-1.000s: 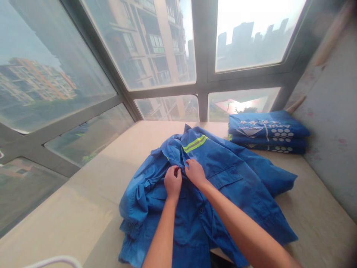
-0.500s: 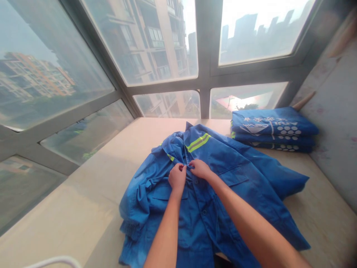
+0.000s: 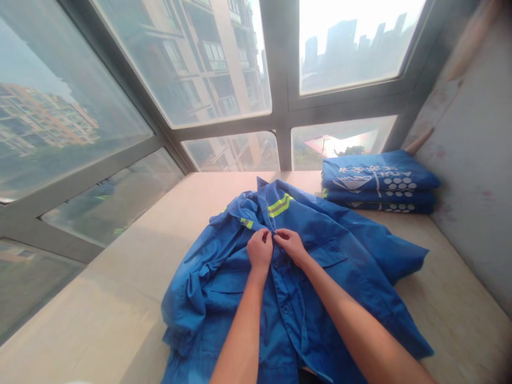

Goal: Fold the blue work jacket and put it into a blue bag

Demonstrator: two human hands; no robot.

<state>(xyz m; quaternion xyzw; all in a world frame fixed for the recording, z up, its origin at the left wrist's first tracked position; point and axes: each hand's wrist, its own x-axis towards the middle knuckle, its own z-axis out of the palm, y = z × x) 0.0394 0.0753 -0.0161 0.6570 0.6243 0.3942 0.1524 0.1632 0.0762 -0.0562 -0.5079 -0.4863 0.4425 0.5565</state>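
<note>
Both hands, left hand (image 3: 260, 249) and right hand (image 3: 293, 245), pinch the crumpled blue reflective-striped work jacket (image 3: 320, 256); folded blue garment stack (image 3: 378, 181) sits well apart by the window.

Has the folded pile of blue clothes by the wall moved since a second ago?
No. The folded pile sits in the same corner against the wall; only the head camera shifted.

Just 1 view here: the head camera looks forward and down from close above the blue jacket (image 3: 304, 256) on the ledge (image 3: 120, 298), facing the windows (image 3: 224, 64) beyond.
</note>
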